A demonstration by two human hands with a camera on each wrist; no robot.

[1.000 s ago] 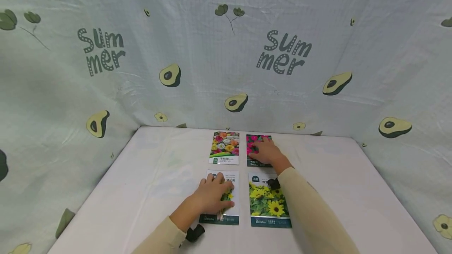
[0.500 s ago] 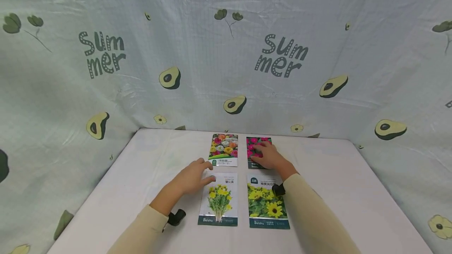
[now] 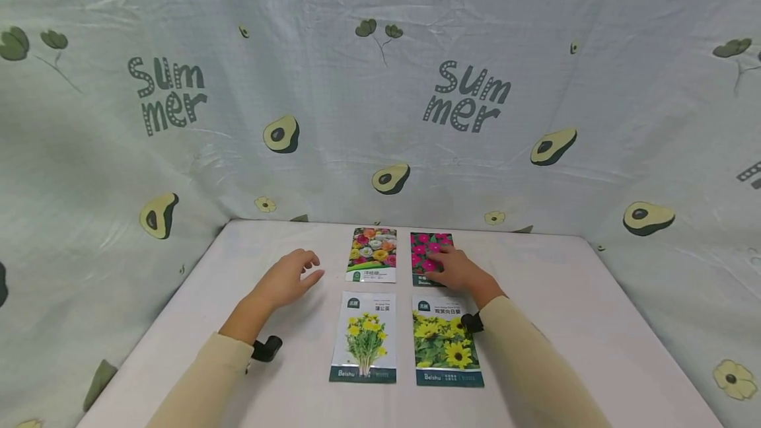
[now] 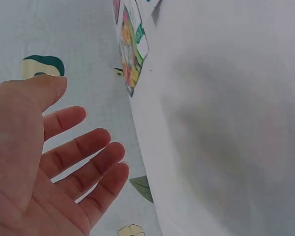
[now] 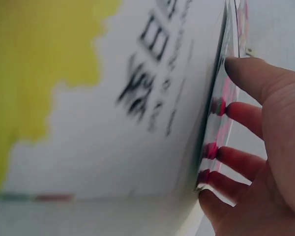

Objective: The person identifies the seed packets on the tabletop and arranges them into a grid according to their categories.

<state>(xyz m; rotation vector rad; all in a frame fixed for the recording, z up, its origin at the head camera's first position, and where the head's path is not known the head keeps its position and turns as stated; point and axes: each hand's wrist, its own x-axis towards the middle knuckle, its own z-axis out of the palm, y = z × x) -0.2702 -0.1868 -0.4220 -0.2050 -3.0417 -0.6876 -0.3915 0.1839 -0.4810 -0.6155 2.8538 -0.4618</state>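
Observation:
Four flat seed packets lie in two rows on the white table. My right hand [image 3: 466, 271] rests with its fingertips on the pink-flower packet [image 3: 419, 259] at the far right, covering part of it. In the right wrist view, the right hand's spread fingers [image 5: 241, 169] touch that packet's glossy face. Left of the packets, my left hand [image 3: 287, 281] hovers over the table, fingers loosely bent and holding nothing. Nearest to it are the mixed-colour flower packet [image 3: 373, 256] and the dandelion packet [image 3: 364, 342]. The yellow sunflower packet [image 3: 444, 349] lies under the right wrist.
Behind the table [image 3: 529, 269] hangs a pale cloth [image 3: 333, 84] printed with avocados and lettering. Small black cameras are strapped to the left wrist [image 3: 266, 349] and the right wrist [image 3: 472, 322]. Bare tabletop extends to both sides of the packets.
My left hand has come off the dandelion packet and moved left and away from me, uncovering it. The right hand stays on the pink-flower packet, slightly nearer its lower edge.

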